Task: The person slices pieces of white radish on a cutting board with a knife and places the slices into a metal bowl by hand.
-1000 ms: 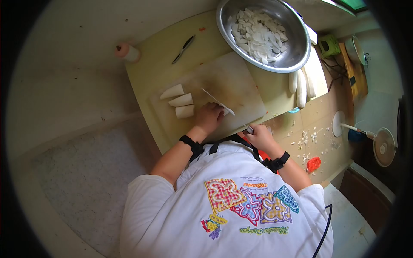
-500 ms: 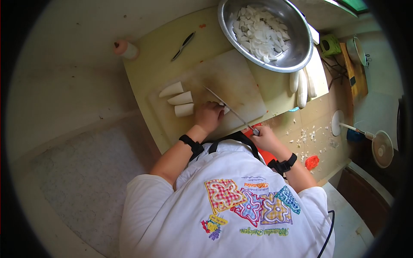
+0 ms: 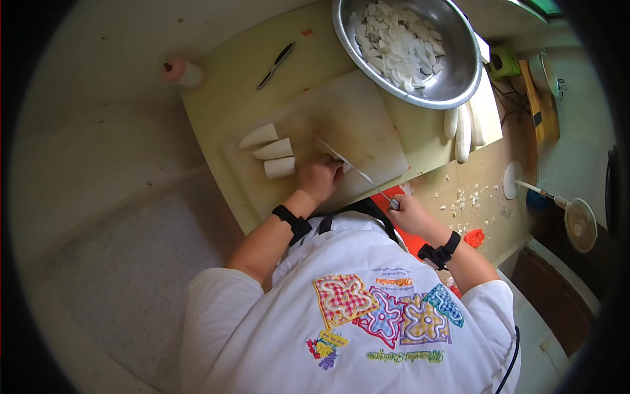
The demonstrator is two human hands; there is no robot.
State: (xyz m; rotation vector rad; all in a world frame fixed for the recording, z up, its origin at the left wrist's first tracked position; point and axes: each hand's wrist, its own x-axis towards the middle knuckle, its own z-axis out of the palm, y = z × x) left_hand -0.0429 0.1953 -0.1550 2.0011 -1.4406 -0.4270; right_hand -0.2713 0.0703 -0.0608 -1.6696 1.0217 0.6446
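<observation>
My right hand is closed round the handle of a long knife, whose blade reaches up and left over the cutting board. A white slice clings to the blade. My left hand presses down on the board with bent fingers, holding a white vegetable piece against the knife; most of that piece is hidden. Left of this hand lie three cut white chunks, the lowest nearest to it. A metal bowl beyond the board holds many white slices.
Peeled long white vegetables lie at the table's right edge. A peeler rests beyond the board, and a pink-capped bottle stands at the left corner. A red container is below the table edge. A fan stands at right.
My right hand and the knife handle have moved slightly right and down, away from my left hand. The left hand has stayed on the vegetable. The view has shifted a little.
</observation>
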